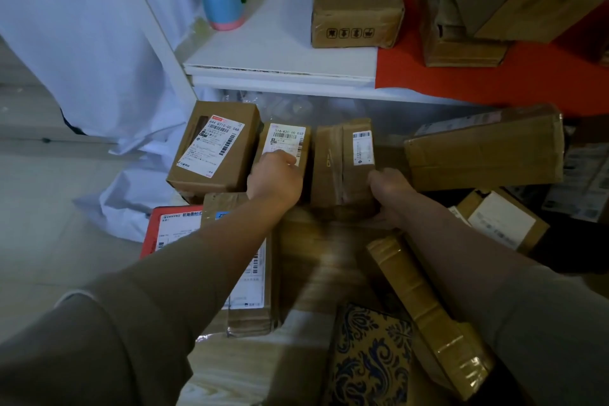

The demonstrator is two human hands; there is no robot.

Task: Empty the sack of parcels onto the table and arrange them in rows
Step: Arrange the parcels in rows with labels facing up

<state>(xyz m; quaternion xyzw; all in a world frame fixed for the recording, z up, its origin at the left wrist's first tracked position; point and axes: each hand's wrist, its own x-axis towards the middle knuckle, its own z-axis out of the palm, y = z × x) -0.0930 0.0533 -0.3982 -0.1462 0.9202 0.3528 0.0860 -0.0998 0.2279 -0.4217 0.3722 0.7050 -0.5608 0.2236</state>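
Both hands grip boxes: left hand [275, 176] holds small box [286, 145], right hand [389, 191] holds taped box [339, 168] beside it. Push them snug together, edges straight.

The scene is dim with a cool, bluish cast. The brightest patch is the white shelf [280, 43] toward 12 o'clock, lit softly from above. Deep shadow fills the corner at 4 o'clock. Glare streaks the wooden surface [316, 273] near centre, which is smeared by motion blur. Tape on the long parcel [428, 313] at 5 o'clock shines. Straight edges bow toward the frame borders, and both sleeves at 7 and 4 o'clock look soft.
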